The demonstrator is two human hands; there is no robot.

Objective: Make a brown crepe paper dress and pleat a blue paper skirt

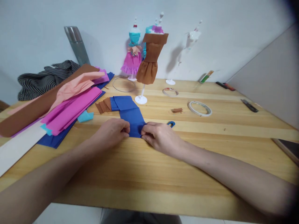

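A strip of blue crepe paper (131,115) lies on the table, its near end between my two hands. My left hand (115,132) is closed, pinching the strip's near left corner. On the opposite corner, the fingers of my right hand (158,134) are pinched together. At the far left the strip bends and meets a pleated brown paper piece (104,106). Behind it stands a small dress-form stand in a brown paper dress (151,59). Just past my right hand lies a small blue-handled tool (171,124), partly hidden.
Folded pink crepe paper (72,109) and other coloured sheets pile up at left, beside a striped cloth (46,77) and a bottle (78,46). Tape rolls (200,108), brown scraps (177,110) and a cutter (249,105) lie right. More dress forms (133,56) stand by the wall.
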